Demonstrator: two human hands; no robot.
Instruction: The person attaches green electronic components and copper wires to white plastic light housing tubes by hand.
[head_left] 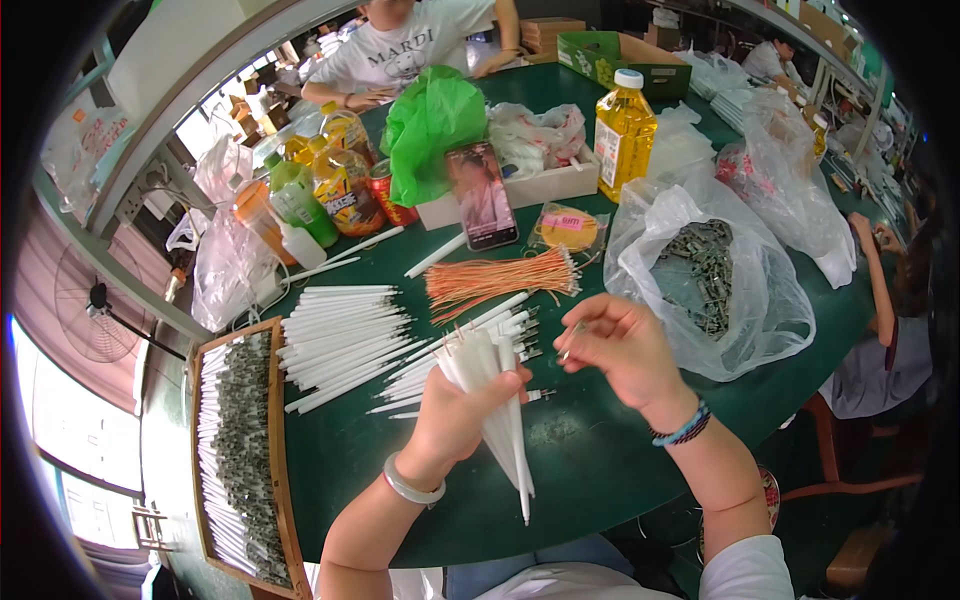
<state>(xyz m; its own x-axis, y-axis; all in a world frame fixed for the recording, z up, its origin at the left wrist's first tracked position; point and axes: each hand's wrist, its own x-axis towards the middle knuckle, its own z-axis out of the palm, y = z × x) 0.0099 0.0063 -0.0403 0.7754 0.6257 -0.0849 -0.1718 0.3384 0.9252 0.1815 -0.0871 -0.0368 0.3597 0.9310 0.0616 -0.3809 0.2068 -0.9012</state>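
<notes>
My left hand grips a fanned bundle of white tubes, their ends pointing down toward the table's near edge. My right hand is just to the right of it, pinching a small metal clip between thumb and fingers. More white tubes lie in a pile on the green table to the left. Beyond the hands lies a bundle of orange wire ties. A clear plastic bag of small dark metal parts sits open to the right.
A wooden tray of finished tubes stands at the left edge. Drink bottles, a yellow oil bottle, a phone, a green bag and a white box crowd the far side. Other people sit across and at the right.
</notes>
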